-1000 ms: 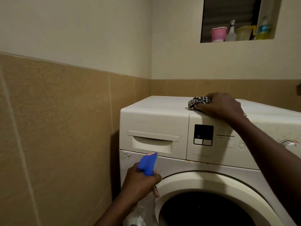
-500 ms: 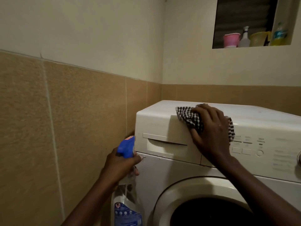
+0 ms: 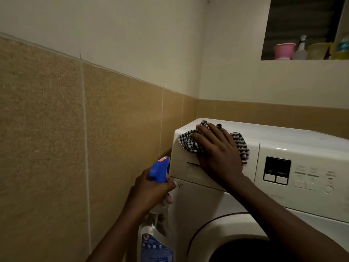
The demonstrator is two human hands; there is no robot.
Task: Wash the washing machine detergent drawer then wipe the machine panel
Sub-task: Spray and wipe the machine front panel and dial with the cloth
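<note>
Tan-tiled walls frame the white front-loading washing machine, where the right hand presses a black-and-white checked cloth flat, fingers spread, over the closed detergent drawer front at the panel's left end, while the left hand wraps the neck of an upright clear spray bottle with a blue trigger head, nozzle pointing far and right.

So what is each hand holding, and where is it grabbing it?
The left hand grips the spray bottle around its neck, below the blue trigger head. The right hand presses flat on the checked cloth, pinning its middle against the washing machine.
</note>
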